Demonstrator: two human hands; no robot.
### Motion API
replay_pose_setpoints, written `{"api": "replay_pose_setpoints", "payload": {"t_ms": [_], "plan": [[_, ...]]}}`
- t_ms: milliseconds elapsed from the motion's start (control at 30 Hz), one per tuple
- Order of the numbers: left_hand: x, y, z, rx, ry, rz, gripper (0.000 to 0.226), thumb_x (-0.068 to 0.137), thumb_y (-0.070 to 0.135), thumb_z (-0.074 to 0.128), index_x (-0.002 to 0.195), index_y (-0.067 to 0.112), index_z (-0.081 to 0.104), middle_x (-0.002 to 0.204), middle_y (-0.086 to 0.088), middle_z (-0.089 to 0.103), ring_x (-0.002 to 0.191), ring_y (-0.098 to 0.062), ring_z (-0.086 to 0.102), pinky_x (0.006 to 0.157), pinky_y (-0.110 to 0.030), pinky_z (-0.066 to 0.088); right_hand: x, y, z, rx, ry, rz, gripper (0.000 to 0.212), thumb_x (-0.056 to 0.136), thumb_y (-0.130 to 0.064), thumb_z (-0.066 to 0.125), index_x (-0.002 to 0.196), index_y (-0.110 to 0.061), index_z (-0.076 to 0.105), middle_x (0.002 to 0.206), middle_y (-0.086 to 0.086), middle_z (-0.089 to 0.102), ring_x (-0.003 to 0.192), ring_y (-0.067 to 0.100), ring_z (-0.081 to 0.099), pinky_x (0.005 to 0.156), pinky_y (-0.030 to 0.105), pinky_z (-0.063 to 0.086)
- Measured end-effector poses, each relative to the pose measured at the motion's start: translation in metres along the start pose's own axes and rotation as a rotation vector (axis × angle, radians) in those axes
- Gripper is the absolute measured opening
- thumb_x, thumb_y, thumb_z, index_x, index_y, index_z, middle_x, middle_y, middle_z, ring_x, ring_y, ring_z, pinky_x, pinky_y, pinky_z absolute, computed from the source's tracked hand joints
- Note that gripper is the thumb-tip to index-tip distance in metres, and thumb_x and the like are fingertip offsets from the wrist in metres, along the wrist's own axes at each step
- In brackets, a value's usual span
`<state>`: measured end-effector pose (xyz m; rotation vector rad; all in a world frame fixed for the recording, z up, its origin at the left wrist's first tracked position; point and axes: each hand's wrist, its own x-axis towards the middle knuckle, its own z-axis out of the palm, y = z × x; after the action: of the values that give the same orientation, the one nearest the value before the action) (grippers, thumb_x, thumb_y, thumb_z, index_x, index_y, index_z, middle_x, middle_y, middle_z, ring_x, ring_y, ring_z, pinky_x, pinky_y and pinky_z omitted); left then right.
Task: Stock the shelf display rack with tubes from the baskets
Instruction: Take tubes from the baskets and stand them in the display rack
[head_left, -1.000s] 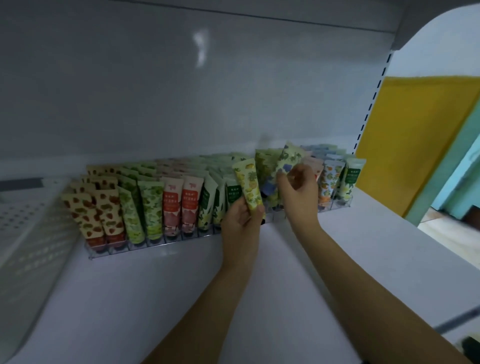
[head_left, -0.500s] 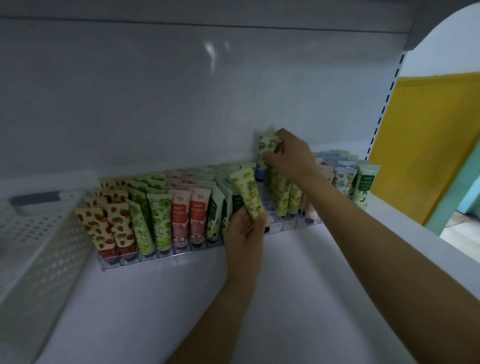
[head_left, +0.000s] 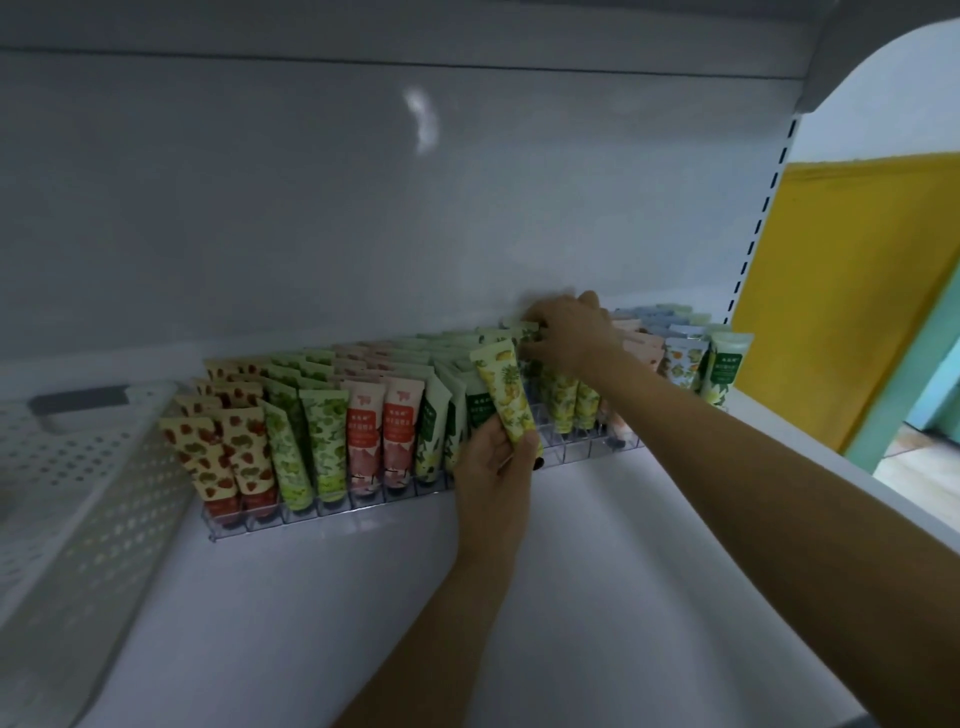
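Note:
A clear display rack (head_left: 332, 512) on the white shelf holds rows of patterned tubes: strawberry, green, pink, dark green and yellow-green ones. My left hand (head_left: 491, 467) grips a yellow lemon-print tube (head_left: 506, 395) upright by its lower end, in front of the rack's middle. My right hand (head_left: 569, 332) reaches over the back rows, its fingers curled on a green-print tube (head_left: 522, 328) that it sets down into a rear slot. Most of that tube is hidden by the hand and the tubes in front.
A white perforated basket (head_left: 78, 483) with a grey handle stands at the left on the shelf (head_left: 571, 597). The shelf's back wall rises right behind the rack. A yellow panel (head_left: 852, 291) lies beyond the shelf's right edge.
My right hand has lowered the green-print tube from above the rows into the back of the rack. My left hand has stayed in place with the lemon-print tube.

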<state>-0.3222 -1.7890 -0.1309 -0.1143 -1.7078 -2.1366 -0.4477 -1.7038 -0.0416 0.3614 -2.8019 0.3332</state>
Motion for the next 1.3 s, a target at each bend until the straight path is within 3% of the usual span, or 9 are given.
{"api": "replay_pose_setpoints", "payload": {"t_ms": [200,300,400,533,700,833,1000,1133,1300], "plan": [[0.0,-0.002,0.0,0.026,-0.037,-0.032,0.024,0.092,0.005,0.053,0.109,0.019,0.063,0.098,0.009,0.067,0.085,0.006,0.062,0.07,-0.008,0.046,-0.051,-0.002,0.014,0.606,0.547,-0.126,0.026,0.091,-0.027,0.048,0.101,-0.009,0.065,0.091,-0.001,0.061,0.088,0.019,0.055,0.077,0.025,0.04],[-0.001,-0.001,0.001,0.037,-0.077,-0.022,0.025,0.092,0.007,0.053,0.108,0.024,0.062,0.099,0.008,0.069,0.09,0.0,0.064,0.074,-0.013,0.048,-0.095,-0.004,0.027,0.866,0.395,-0.111,0.026,0.087,-0.032,0.051,0.102,-0.014,0.063,0.087,-0.012,0.057,0.08,0.003,0.055,0.069,0.008,0.042],[-0.002,-0.002,0.002,0.061,-0.108,-0.022,0.023,0.094,0.009,0.051,0.112,0.017,0.062,0.101,0.005,0.07,0.093,-0.005,0.066,0.076,-0.016,0.05,-0.111,0.0,0.046,0.973,0.176,-0.074,0.019,0.084,-0.028,0.059,0.1,-0.019,0.058,0.084,-0.006,0.058,0.078,0.007,0.055,0.068,0.011,0.044],[-0.003,-0.003,0.001,0.175,-0.159,0.014,0.023,0.094,0.015,0.052,0.114,0.021,0.061,0.108,0.005,0.067,0.099,-0.004,0.063,0.086,-0.022,0.05,-0.111,0.004,0.045,1.065,0.187,-0.016,0.01,0.086,-0.012,0.063,0.091,-0.014,0.055,0.07,-0.012,0.049,0.063,-0.006,0.048,0.062,0.008,0.038],[-0.007,-0.012,0.002,0.685,-0.227,0.152,0.038,0.094,0.013,0.048,0.132,0.015,0.047,0.135,0.0,0.049,0.125,-0.009,0.041,0.096,-0.005,0.024,-0.107,0.02,0.031,1.186,0.396,0.127,0.007,0.088,-0.011,0.059,0.094,-0.011,0.055,0.07,-0.006,0.049,0.062,-0.001,0.049,0.06,0.015,0.041],[-0.01,-0.017,0.003,0.997,-0.326,0.207,0.045,0.095,0.014,0.044,0.139,0.01,0.038,0.148,-0.002,0.033,0.141,-0.013,0.018,0.111,-0.017,0.008,-0.101,0.035,0.031,1.173,0.518,0.22,0.015,0.091,-0.013,0.056,0.104,-0.013,0.048,0.075,-0.005,0.048,0.065,0.009,0.05,0.061,0.023,0.044],[-0.01,-0.017,0.003,1.015,-0.339,0.215,0.044,0.094,0.012,0.044,0.138,0.008,0.04,0.148,-0.003,0.033,0.141,-0.014,0.016,0.113,-0.021,0.008,-0.101,0.039,0.045,0.93,0.403,0.151,0.024,0.091,-0.015,0.057,0.112,-0.006,0.051,0.085,-0.009,0.055,0.075,0.001,0.056,0.067,0.013,0.046],[-0.008,-0.017,0.003,1.008,-0.338,0.21,0.044,0.093,0.011,0.044,0.137,0.007,0.041,0.148,-0.004,0.033,0.141,-0.015,0.018,0.114,-0.022,0.009,-0.104,0.036,0.053,0.729,0.307,0.107,0.036,0.09,-0.02,0.059,0.122,-0.006,0.051,0.097,-0.002,0.059,0.091,0.015,0.058,0.082,0.033,0.05],[-0.007,-0.019,0.003,1.009,-0.338,0.22,0.044,0.094,0.012,0.043,0.138,0.008,0.04,0.149,-0.002,0.031,0.141,-0.013,0.016,0.113,-0.02,0.007,-0.105,0.033,0.052,0.669,0.27,0.114,0.036,0.09,-0.017,0.058,0.122,-0.005,0.049,0.091,0.0,0.056,0.086,0.016,0.054,0.081,0.038,0.048]]}}
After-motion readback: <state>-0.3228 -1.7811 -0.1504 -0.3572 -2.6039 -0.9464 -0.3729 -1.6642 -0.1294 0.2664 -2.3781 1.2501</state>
